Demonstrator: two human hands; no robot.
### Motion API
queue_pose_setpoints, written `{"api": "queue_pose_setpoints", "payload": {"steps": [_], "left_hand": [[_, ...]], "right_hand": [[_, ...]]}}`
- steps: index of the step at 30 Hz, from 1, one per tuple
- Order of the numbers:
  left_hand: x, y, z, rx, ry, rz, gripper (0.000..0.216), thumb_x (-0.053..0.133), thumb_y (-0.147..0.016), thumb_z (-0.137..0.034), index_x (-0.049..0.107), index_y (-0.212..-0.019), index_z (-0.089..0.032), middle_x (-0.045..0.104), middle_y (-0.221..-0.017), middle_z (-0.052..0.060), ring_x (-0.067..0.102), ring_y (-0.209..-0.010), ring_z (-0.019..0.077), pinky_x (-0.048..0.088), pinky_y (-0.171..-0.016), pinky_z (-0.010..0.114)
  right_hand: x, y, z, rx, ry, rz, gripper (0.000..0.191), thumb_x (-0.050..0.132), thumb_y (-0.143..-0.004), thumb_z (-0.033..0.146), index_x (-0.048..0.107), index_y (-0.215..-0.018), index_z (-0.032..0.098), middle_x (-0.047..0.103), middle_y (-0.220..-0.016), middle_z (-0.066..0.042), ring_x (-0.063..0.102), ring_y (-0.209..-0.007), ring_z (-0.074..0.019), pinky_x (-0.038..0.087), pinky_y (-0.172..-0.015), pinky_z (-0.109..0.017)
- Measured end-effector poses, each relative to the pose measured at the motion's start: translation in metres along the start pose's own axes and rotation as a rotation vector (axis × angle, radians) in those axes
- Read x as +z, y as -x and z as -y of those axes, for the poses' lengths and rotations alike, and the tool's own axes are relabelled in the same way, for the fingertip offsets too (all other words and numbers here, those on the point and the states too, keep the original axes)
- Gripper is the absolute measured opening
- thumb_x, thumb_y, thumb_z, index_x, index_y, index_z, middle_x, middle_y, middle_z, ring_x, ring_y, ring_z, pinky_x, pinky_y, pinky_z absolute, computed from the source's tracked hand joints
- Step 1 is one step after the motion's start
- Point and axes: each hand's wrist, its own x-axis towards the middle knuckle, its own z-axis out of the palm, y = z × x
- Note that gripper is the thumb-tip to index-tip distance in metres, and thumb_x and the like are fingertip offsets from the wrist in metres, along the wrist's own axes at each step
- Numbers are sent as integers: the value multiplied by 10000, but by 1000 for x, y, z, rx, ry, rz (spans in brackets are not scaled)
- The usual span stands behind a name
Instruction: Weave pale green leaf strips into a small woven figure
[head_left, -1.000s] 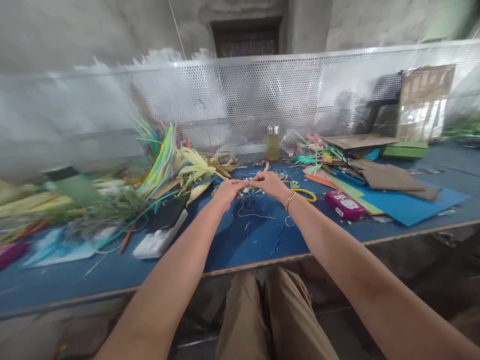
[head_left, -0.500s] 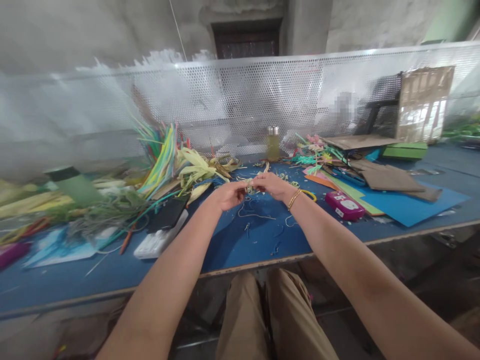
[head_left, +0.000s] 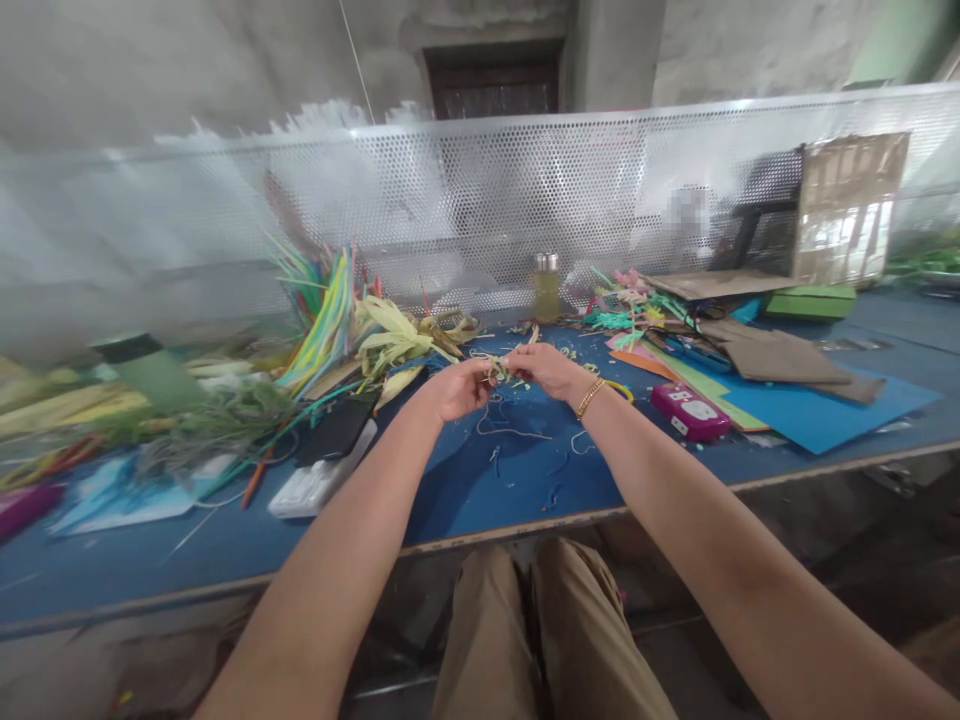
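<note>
Curled further than a second ago, the left hand point(head_left: 459, 390) pinches a pale-green strip point(head_left: 502, 373), as does the right hand point(head_left: 546, 370), mid-frame; probably shaping it, needing steady tension.

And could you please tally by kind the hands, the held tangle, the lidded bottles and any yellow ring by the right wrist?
Left hand and right hand: 2
Tangle of pale strands: 1
Silver-topped bottle and green bottle: 2
Yellow ring: 1
Total: 6
</note>
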Motion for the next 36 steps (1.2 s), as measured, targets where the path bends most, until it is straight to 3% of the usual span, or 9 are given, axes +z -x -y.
{"api": "queue_pose_setpoints", "payload": {"steps": [5,10,14,19,22,24,26,31,36], "left_hand": [[1,-4,3,-9,-60,-43,201,781,-679,-287,652,-766,-159,610,-650,5,579,-582,103,325,-423,174],[2,-10,10,93,-123,-134,249,842,-582,-186,640,-722,-148,589,-630,-17,524,-541,67,272,-419,171],[2,-10,10,154,-113,-122,260,842,-572,-165,615,-700,-162,566,-618,-35,525,-556,68,266,-432,175],[-1,-10,8,207,-139,-136,278,851,-572,-191,633,-742,-170,585,-646,-29,511,-553,68,265,-443,188],[-3,-12,9,214,-174,-128,303,868,-552,-223,639,-743,-170,589,-655,-26,504,-550,69,268,-450,198],[-3,-13,10,218,-199,-115,310,871,-544,-245,636,-731,-167,588,-651,-25,506,-554,70,275,-458,201],[-3,-13,11,227,-222,-115,315,870,-533,-250,635,-725,-163,588,-650,-26,505,-556,69,277,-461,200],[-1,-13,11,195,-291,-152,329,855,-501,-219,633,-737,-162,572,-636,-34,504,-550,69,245,-452,195],[-3,-15,13,189,-327,-198,263,780,-513,-179,556,-652,-174,547,-602,-35,500,-539,85,226,-444,202]], "right_hand": [[2,3,5,-11,87,-49,181,671,-657,309,589,-573,171,488,-529,40,385,-545,-85,294,-559,-261],[5,4,5,-22,102,-82,137,674,-641,287,625,-603,164,527,-560,30,416,-573,-92,316,-582,-262],[0,1,6,8,56,-147,144,679,-663,306,625,-625,178,548,-613,23,440,-598,-98,333,-594,-262],[-13,-1,5,290,-34,-361,376,611,-793,550,629,-729,181,608,-732,-45,472,-595,-123,333,-547,-276],[-12,-1,1,531,-104,-214,537,562,-772,707,612,-716,176,623,-702,-78,509,-602,-147,354,-537,-286],[-7,-1,0,590,-173,-96,555,561,-763,727,590,-695,177,630,-684,-82,537,-626,-160,367,-544,-290],[-3,-1,1,567,-239,-78,478,617,-783,644,567,-683,179,612,-650,-56,534,-621,-149,353,-540,-282],[0,-3,2,395,-328,-194,233,752,-753,306,559,-704,184,517,-583,29,449,-539,-93,288,-504,-257],[0,-4,-2,188,-271,-201,352,788,-683,410,516,-635,193,455,-540,56,390,-515,-82,280,-500,-259]]}}
